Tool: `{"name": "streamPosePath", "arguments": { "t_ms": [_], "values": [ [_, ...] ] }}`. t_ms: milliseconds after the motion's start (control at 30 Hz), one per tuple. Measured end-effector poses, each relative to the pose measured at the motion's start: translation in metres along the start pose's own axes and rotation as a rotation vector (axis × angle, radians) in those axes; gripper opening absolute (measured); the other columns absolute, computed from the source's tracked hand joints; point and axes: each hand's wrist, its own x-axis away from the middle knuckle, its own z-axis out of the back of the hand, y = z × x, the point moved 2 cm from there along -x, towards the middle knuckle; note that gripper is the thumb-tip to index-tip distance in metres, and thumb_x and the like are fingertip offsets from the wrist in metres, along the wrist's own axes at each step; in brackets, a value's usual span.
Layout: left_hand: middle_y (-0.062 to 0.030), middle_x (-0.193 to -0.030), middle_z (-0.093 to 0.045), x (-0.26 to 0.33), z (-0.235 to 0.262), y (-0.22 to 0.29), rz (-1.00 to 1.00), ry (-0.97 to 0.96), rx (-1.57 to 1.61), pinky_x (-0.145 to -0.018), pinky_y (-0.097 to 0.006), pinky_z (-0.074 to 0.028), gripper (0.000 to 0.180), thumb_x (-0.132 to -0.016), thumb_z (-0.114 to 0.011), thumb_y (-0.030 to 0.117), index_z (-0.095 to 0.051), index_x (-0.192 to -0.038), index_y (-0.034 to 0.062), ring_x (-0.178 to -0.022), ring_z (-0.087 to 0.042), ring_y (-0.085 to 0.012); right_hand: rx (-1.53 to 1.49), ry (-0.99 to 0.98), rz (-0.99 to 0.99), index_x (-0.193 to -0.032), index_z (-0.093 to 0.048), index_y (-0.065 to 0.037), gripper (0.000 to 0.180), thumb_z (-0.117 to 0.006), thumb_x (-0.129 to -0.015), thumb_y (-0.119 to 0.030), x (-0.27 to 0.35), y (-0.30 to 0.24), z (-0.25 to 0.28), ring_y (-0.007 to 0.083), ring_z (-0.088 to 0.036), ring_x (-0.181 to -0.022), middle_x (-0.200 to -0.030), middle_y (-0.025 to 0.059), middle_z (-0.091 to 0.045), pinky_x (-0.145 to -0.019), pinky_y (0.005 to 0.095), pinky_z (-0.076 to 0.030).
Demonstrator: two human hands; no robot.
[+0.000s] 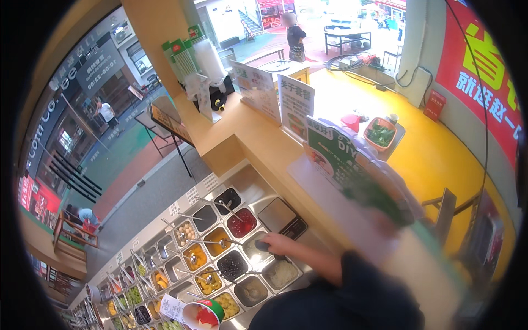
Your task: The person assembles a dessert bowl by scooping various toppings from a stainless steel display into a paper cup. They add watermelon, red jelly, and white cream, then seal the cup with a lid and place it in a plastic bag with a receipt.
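My right hand (271,243) reaches in from the dark sleeve at the lower right and is closed round the dark handle of a serving utensil (262,246). It is over a steel pan of pale contents (252,250); the utensil's far end is not clear. At the lower edge a green and white paper cup (216,309) tilts, with red chunks of food inside and a printed paper slip (173,308) beside its rim. What supports the cup is out of sight, and my left hand does not show.
Several steel pans of toppings surround my hand, including dark red pieces (241,223), black pearls (232,265) and white shreds (282,274), some with ladles. A scale (279,215) sits behind. Sign boards (297,107) and stacked cups (184,58) line the ledge.
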Motion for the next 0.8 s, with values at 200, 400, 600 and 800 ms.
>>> {"name": "streamPosePath", "arguments": {
  "t_ms": [200, 400, 600, 800],
  "values": [
    [-0.0200, -0.135, -0.052, 0.005, -0.004, -0.025, -0.051, -0.019, -0.158, -0.102, -0.040, -0.046, 0.060, -0.092, -0.052, 0.036, -0.046, -0.136, -0.0046, -0.121, -0.054, -0.0292, -0.115, -0.006, -0.025, -0.117, -0.064, -0.007, 0.040, -0.058, -0.078, -0.007, 0.047, 0.013, -0.006, 0.0343, -0.058, -0.106, -0.111, 0.0163, -0.061, -0.093, 0.0391, -0.047],
    [-0.0202, -0.134, -0.053, 0.018, 0.029, -0.029, -0.162, -0.005, -0.352, -0.102, -0.040, -0.046, 0.059, -0.092, -0.053, 0.036, -0.047, -0.135, -0.0041, -0.120, -0.055, -0.0288, -0.187, 0.079, -0.063, -0.121, -0.063, -0.006, 0.047, -0.060, -0.074, -0.011, 0.099, 0.020, 0.014, 0.0355, -0.058, -0.105, -0.110, 0.0184, -0.062, -0.092, 0.0409, -0.047],
    [-0.0204, -0.133, -0.054, 0.022, 0.109, -0.019, -0.388, -0.025, -0.712, -0.102, -0.039, -0.046, 0.057, -0.092, -0.054, 0.035, -0.047, -0.134, -0.0036, -0.120, -0.056, -0.0284, -0.191, 0.198, -0.079, -0.116, -0.066, -0.007, 0.044, -0.062, -0.073, -0.013, 0.143, -0.002, 0.017, 0.0359, -0.060, -0.101, -0.106, 0.0182, -0.065, -0.090, 0.0419, -0.048],
    [-0.0198, -0.125, -0.059, 0.063, 0.208, 0.011, -0.741, -0.030, -0.617, -0.097, -0.036, -0.049, 0.054, -0.090, -0.062, 0.035, -0.053, -0.128, -0.0028, -0.113, -0.059, -0.0265, -0.170, 0.011, -0.017, -0.113, -0.066, -0.008, 0.038, -0.062, -0.077, -0.016, 0.152, -0.082, -0.049, 0.0350, -0.061, -0.100, -0.107, 0.0182, -0.065, -0.089, 0.0425, -0.048]
  ]
}}
